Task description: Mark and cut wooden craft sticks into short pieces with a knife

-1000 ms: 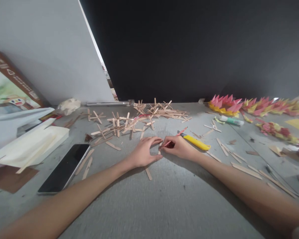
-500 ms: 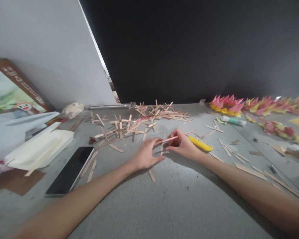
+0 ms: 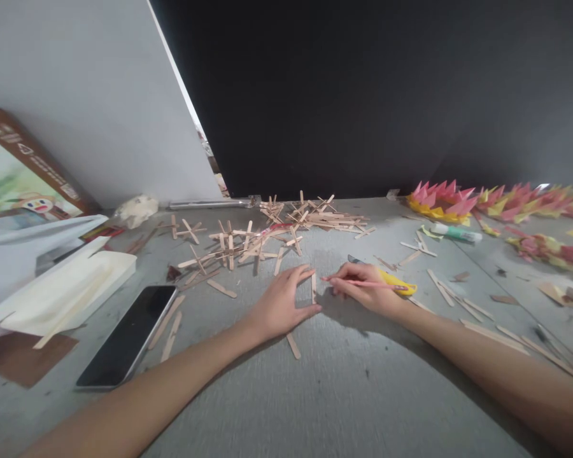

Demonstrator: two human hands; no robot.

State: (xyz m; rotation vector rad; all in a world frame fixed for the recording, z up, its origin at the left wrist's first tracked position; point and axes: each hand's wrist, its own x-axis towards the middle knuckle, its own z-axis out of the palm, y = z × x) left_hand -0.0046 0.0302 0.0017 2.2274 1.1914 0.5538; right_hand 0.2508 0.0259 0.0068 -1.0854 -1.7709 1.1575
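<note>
One wooden stick [image 3: 314,287] lies between the hands [image 3: 282,301].

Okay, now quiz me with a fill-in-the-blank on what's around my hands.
The pink pencil is held in the ____ hand. The craft knife, partly hidden by the right hand, has a ____ handle. The phone lies on the ____ side of the table. A wooden stick lies between the fingers and the ____ of the left hand.

Missing words: right; yellow; left; thumb.
</note>
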